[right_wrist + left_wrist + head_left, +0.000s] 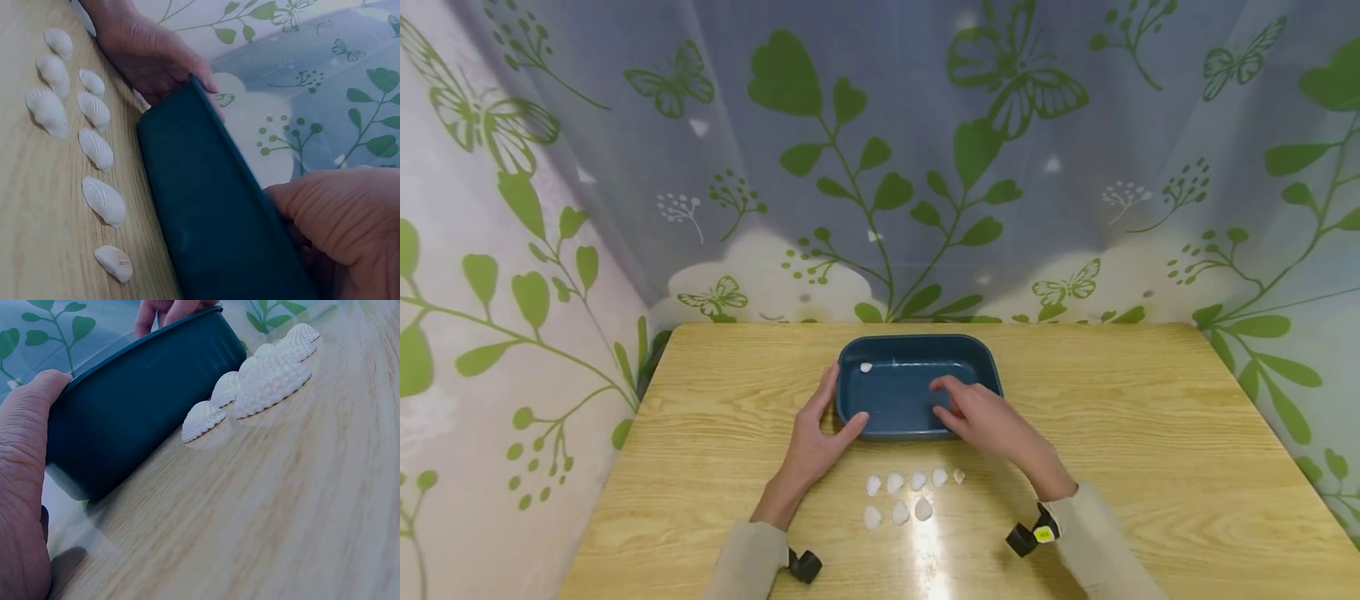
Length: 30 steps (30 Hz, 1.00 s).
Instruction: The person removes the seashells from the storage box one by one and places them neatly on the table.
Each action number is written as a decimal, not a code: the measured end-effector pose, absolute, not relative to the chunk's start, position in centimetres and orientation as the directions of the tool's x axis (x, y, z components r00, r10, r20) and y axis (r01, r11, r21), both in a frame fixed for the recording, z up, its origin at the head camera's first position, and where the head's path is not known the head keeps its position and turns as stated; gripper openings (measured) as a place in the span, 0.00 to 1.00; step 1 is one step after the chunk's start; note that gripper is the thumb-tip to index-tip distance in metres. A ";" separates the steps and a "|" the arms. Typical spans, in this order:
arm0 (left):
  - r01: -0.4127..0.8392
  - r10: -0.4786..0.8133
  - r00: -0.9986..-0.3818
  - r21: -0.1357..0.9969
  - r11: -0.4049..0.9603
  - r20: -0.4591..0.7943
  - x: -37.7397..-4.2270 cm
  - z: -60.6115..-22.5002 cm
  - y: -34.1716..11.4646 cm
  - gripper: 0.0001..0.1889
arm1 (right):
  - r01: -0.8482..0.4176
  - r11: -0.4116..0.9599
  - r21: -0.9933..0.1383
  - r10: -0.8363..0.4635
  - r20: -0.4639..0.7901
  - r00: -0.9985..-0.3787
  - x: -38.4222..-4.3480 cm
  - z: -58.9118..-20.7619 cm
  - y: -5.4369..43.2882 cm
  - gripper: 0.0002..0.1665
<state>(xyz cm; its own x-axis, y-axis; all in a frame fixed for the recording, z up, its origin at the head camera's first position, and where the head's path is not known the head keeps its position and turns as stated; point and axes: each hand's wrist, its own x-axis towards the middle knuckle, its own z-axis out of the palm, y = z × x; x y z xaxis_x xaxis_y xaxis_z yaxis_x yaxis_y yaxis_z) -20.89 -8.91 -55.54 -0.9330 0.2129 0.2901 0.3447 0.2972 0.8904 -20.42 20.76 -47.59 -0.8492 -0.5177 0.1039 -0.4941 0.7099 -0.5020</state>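
Note:
A dark blue rectangular dish (891,404) stands on the table, with one small white seashell (866,367) at its left inside. My left hand (812,442) holds the dish's near left corner, thumb over the front rim and fingers along the left wall. Over the right part of the dish, my right hand (988,419) reaches inside; its thumb and index finger are apart, the other fingers mostly hidden. I see nothing between them. Nearer to me lie two rows of ribbed white seashells, a back row (917,482) of several and a front row (900,512) of three.
The wooden table (722,383) extends to both sides of the dish. A curtain (910,208) printed with leaves and butterflies hangs behind its far edge. Each wrist carries a small black camera, such as the left one (806,567).

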 end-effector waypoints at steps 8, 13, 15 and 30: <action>0.339 0.214 -0.934 0.895 0.289 0.285 -20.7 -55.6 -8.9 0.46 | -0.481 0.729 -0.487 -0.526 0.051 -0.849 -22.7 -48.2 19.6 0.25; 0.331 0.207 -0.938 0.898 0.290 0.278 -20.8 -55.6 -8.8 0.46 | -0.470 0.750 -0.465 -0.526 0.010 -0.850 -24.3 -48.4 18.6 0.26; 0.328 0.208 -0.939 0.899 0.291 0.275 -20.9 -55.6 -8.8 0.46 | -0.466 0.752 -0.466 -0.527 -0.002 -0.850 -24.8 -48.4 18.2 0.26; 0.331 0.219 -0.937 0.896 0.297 0.273 -21.0 -55.8 -9.1 0.46 | -0.500 0.743 -0.444 -0.557 0.003 -0.830 -28.2 -48.6 15.3 0.25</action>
<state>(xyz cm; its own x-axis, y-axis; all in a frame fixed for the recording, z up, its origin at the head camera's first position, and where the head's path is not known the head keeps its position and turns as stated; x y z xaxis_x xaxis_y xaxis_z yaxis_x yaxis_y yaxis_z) -21.02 -9.06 -55.80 -0.9366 0.2191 0.2735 0.3310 0.2967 0.8958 -28.18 15.29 -48.57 -0.8304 -0.5572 0.0030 -0.5004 0.7433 -0.4440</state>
